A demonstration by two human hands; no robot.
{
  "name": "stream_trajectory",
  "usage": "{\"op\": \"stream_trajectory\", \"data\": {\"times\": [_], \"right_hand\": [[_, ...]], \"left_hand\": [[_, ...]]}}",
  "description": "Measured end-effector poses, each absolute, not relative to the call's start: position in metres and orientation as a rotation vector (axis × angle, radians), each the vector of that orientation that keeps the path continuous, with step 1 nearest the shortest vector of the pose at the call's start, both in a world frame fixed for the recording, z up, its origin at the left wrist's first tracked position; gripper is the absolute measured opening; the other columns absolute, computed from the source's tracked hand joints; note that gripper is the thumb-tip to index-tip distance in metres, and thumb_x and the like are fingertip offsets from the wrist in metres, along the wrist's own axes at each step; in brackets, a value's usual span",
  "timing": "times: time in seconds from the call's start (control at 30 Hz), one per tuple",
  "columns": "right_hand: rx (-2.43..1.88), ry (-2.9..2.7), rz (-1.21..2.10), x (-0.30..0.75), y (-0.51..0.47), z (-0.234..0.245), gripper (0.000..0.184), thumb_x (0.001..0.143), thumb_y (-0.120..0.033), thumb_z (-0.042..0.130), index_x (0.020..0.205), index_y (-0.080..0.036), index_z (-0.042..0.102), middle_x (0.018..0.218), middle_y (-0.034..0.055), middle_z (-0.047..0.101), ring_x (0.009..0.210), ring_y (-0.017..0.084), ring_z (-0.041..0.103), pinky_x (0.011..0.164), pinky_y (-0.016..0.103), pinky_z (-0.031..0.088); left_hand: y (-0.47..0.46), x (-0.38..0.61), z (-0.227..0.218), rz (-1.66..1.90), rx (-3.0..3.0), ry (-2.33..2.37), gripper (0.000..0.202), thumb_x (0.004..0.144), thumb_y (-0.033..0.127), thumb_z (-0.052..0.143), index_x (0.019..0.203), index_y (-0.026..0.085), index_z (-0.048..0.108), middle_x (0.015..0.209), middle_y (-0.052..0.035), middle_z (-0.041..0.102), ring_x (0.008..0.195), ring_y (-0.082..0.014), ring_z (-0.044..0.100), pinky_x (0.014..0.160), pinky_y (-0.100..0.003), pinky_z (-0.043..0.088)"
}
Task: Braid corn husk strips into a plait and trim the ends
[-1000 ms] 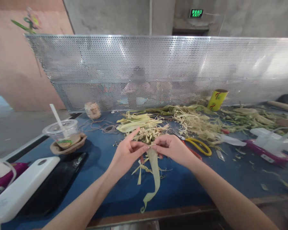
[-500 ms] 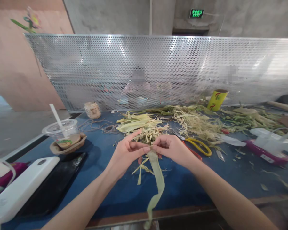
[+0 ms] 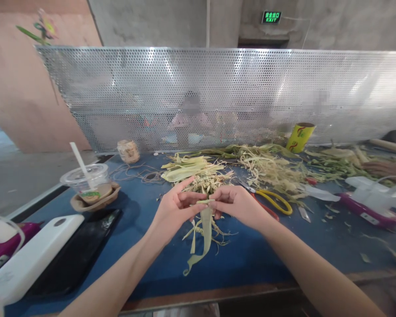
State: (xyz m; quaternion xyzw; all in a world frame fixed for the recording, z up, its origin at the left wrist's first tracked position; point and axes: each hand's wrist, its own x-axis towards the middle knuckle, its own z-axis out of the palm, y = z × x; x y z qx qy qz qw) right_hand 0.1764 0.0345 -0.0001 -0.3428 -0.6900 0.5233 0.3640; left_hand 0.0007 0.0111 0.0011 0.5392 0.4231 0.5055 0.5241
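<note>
My left hand (image 3: 171,211) and my right hand (image 3: 239,204) meet over the table, thumbs and fingertips pinching the upper end of a pale green corn husk strip (image 3: 206,231). That end looks folded or rolled between the fingers. The strip's free length hangs toward me and curls at its tip. My left index finger points forward, off the strip. Just beyond the fingers is a heap of small curled husk pieces (image 3: 211,179), partly covered by my hands. Thin twisted shreds (image 3: 193,233) show below the fingers.
Scissors (image 3: 273,200) with yellow and red handles lie to the right. Husk strips (image 3: 188,167) and shredded fibres (image 3: 267,169) spread behind. At left are a lidded cup (image 3: 86,178), a white power bank (image 3: 36,251) and a black phone (image 3: 79,253). A perforated metal screen (image 3: 135,88) stands behind.
The husk strip's hanging end has swung left and drawn up, and its pinched top now shows as a narrow fold across my fingertips. Both hands stay nearly in place.
</note>
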Motion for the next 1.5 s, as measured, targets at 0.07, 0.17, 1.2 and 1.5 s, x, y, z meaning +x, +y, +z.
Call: {"op": "stream_trajectory", "data": {"times": [0.07,0.17,1.2,1.5], "right_hand": [[-0.872,-1.783,1.331,0.1771,0.0349,-0.0011,0.024,0.07,-0.037,0.065,0.069,-0.015,0.056,0.056,-0.0031,0.057,0.051,0.007,0.055,0.054,0.02,0.045],[-0.899,-1.794,1.302,0.1767,0.0345,-0.0001,0.024,0.069,-0.036,0.067,0.068,-0.015,0.056,0.056,-0.0032,0.057,0.05,0.007,0.053,0.052,0.02,0.044],[-0.811,-1.579,1.241,0.1706,0.0302,0.0021,0.014,0.065,-0.027,0.068,0.067,-0.016,0.059,0.061,-0.0022,0.061,0.055,0.009,0.06,0.057,0.023,0.052],[-0.85,-1.703,1.225,0.1724,0.031,0.0006,0.015,0.069,-0.027,0.066,0.075,-0.017,0.058,0.068,-0.0003,0.063,0.06,0.011,0.061,0.058,0.024,0.052]], "left_hand": [[0.0117,0.0006,0.0007,1.176,1.297,0.999,0.081,0.063,0.024,0.072,0.133,0.017,0.032,0.083,-0.0067,0.07,0.055,-0.0104,0.055,0.045,-0.02,0.04],[0.0126,-0.0006,-0.0004,1.172,1.32,0.992,0.078,0.065,0.026,0.071,0.133,0.016,0.033,0.079,-0.0064,0.071,0.048,-0.0085,0.051,0.043,-0.021,0.04],[0.01,0.0067,0.0054,1.226,1.051,0.861,0.073,0.065,0.015,0.071,0.129,0.011,0.035,0.064,0.0015,0.066,0.043,-0.0045,0.049,0.043,-0.018,0.039],[0.0082,0.0062,0.0056,1.253,1.1,0.894,0.074,0.064,0.015,0.072,0.129,0.01,0.036,0.066,0.0,0.066,0.045,-0.0048,0.048,0.044,-0.018,0.037]]}}
